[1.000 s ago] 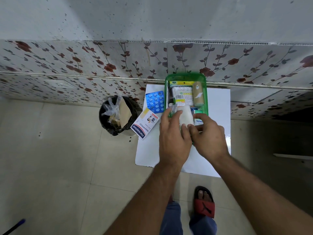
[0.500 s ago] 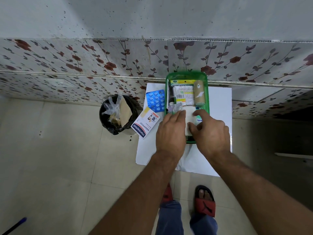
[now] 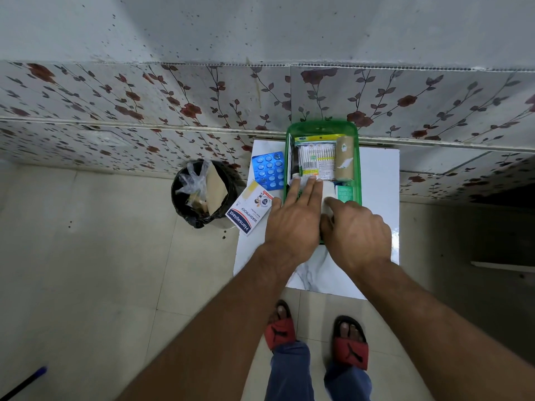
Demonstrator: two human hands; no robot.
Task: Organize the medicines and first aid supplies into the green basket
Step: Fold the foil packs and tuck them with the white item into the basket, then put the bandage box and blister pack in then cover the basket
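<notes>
Fingers of the left hand point(image 3: 292, 224): extended and laid flat over the near-left part of the green basket point(image 3: 358, 157), tips reaching the cotton-swab pack point(image 3: 317, 162); nothing gripped. Fingers of the right hand point(image 3: 357, 230): loosely curled, forefinger pressing a white pad or gauze point(image 3: 328, 195) that lies in the basket's near half; whether any finger pinches it cannot be told.

Basket: stands at the far edge of the white board point(image 3: 379, 198), against the flowered wall panel point(image 3: 144, 105).

Contents stowed, as far as visible: cotton-swab pack at the far middle; tan bandage roll point(image 3: 344, 160) along the far right wall; small teal box point(image 3: 345, 193) at the right, just beside the white pad; a dark bottle with a white cap point(image 3: 295, 172) along the left wall, mostly hidden.

Outstanding: blue blister strip point(image 3: 268, 170), on the board just left of the basket and touching or nearly touching its wall; Hansaplast box point(image 3: 249, 211), overhanging the board's left edge, close to the left thumb. Judged: task mostly done, two items left.

Surroundings: black waste bin point(image 3: 199, 195) with plastic and cardboard scraps, on the floor left of the board; a dark pen-like object point(image 3: 26, 382) at the lower left corner; two red sandals point(image 3: 350, 347) below.

Obstructions: basket looks well filled, so room for the box is likely tight; both hands cover the near compartment.
</notes>
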